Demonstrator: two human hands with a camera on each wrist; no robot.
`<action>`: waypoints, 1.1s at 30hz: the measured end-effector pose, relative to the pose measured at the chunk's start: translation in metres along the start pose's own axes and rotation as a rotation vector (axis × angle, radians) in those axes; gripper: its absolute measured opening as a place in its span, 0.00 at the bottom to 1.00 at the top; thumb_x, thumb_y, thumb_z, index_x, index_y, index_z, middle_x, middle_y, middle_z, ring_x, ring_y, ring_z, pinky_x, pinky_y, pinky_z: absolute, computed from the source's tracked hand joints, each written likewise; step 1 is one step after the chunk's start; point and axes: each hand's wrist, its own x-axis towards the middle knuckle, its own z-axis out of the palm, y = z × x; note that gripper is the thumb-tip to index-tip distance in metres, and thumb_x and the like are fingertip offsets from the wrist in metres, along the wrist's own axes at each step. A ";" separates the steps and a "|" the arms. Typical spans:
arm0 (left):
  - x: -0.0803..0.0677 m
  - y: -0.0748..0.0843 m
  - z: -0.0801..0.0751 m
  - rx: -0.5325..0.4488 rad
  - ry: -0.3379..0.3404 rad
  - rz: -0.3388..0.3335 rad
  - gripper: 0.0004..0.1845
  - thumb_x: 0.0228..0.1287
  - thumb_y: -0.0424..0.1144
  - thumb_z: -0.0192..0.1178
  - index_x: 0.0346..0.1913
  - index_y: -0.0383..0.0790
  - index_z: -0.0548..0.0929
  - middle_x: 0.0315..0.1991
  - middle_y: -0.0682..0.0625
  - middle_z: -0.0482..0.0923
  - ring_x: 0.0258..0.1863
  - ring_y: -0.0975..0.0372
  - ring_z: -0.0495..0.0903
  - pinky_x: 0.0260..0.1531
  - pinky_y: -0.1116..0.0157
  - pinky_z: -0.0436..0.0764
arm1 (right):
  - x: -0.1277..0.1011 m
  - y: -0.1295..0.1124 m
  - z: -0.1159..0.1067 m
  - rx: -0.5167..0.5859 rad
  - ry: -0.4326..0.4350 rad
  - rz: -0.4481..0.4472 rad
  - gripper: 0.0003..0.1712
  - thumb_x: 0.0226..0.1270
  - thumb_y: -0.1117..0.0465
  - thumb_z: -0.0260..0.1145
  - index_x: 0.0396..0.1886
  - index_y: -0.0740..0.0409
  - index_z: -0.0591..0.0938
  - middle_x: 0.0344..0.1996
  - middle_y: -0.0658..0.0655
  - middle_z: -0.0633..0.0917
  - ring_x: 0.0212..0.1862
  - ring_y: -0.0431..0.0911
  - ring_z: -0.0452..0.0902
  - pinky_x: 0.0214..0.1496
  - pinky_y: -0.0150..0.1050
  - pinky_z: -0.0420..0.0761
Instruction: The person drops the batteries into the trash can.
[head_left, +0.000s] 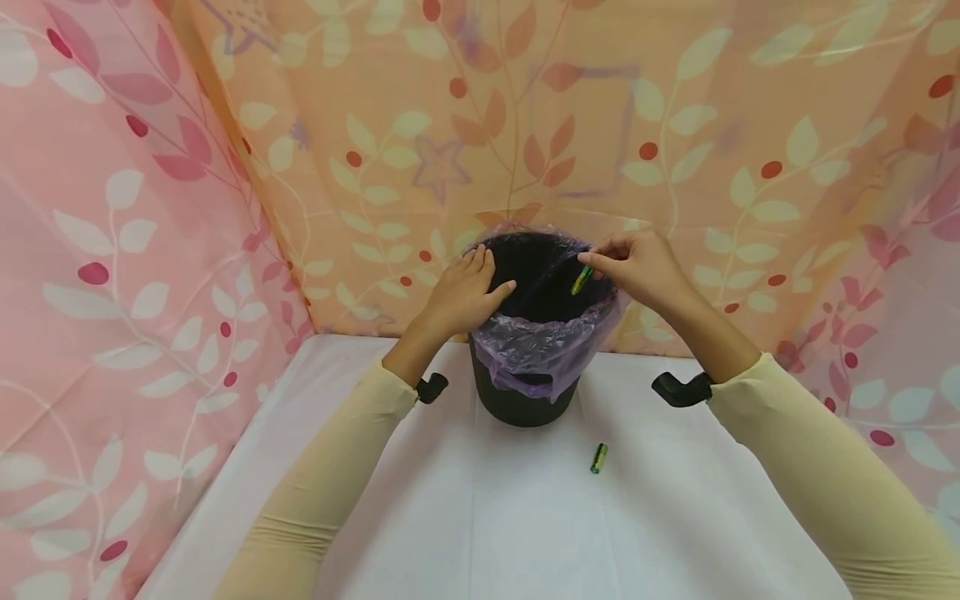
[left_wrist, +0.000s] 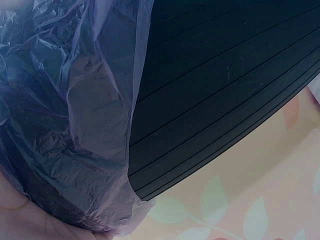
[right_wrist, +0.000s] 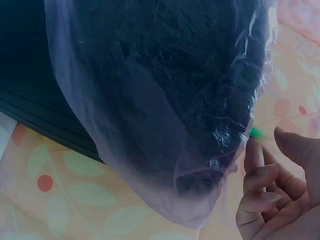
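Note:
A black bin [head_left: 525, 407] stands upright on the white cloth, lined with a thin purple bag [head_left: 536, 346] folded over its rim. At the rim's left side rests my left hand [head_left: 463, 292], fingers extended and thumb reaching over the opening. Over the right side, my right hand [head_left: 641, 262] holds a green-yellow battery [head_left: 581, 282] at its fingertips, the battery pointing down into the bin. In the right wrist view, only a blurred green bit of the battery [right_wrist: 257, 133] shows beside the bag. A second battery [head_left: 598, 458] lies on the cloth.
White cloth [head_left: 450, 517] covers the tabletop. Patterned curtains rise behind and at both sides, pink at left [head_left: 112, 333] and orange at the back [head_left: 510, 150]. A black wrist mount [head_left: 681, 389] juts from the right sleeve, another [head_left: 432, 388] from the left.

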 end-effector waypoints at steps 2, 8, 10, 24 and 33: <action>0.000 0.000 -0.001 0.000 -0.001 0.002 0.43 0.80 0.62 0.36 0.80 0.30 0.49 0.81 0.37 0.44 0.81 0.48 0.43 0.79 0.53 0.40 | 0.001 0.000 0.001 0.006 0.013 -0.002 0.19 0.69 0.47 0.71 0.39 0.61 0.90 0.27 0.56 0.89 0.28 0.46 0.73 0.21 0.33 0.66; -0.001 0.001 0.000 -0.012 -0.003 -0.003 0.43 0.80 0.62 0.36 0.80 0.30 0.49 0.81 0.38 0.43 0.81 0.48 0.42 0.79 0.55 0.38 | -0.002 0.002 0.004 0.005 0.010 -0.018 0.16 0.70 0.52 0.70 0.40 0.62 0.90 0.30 0.58 0.90 0.30 0.49 0.77 0.24 0.31 0.71; -0.001 0.001 0.000 -0.016 -0.002 -0.006 0.43 0.80 0.62 0.36 0.80 0.31 0.49 0.81 0.38 0.43 0.81 0.48 0.42 0.79 0.55 0.37 | -0.005 0.003 0.004 0.006 0.006 -0.020 0.15 0.70 0.52 0.70 0.41 0.62 0.90 0.29 0.57 0.89 0.30 0.50 0.79 0.27 0.32 0.74; -0.002 0.001 -0.003 -0.014 -0.005 -0.010 0.43 0.80 0.62 0.36 0.80 0.31 0.48 0.82 0.38 0.42 0.81 0.49 0.42 0.79 0.55 0.38 | -0.048 0.003 -0.003 0.070 -0.018 -0.031 0.13 0.68 0.53 0.72 0.40 0.58 0.91 0.28 0.60 0.87 0.26 0.46 0.73 0.22 0.33 0.71; -0.001 -0.001 -0.001 -0.015 -0.004 -0.002 0.43 0.80 0.62 0.36 0.80 0.30 0.48 0.81 0.38 0.42 0.81 0.49 0.42 0.79 0.55 0.38 | -0.082 0.005 0.000 0.110 -0.071 -0.099 0.08 0.68 0.57 0.72 0.39 0.58 0.91 0.27 0.55 0.87 0.25 0.45 0.76 0.22 0.33 0.73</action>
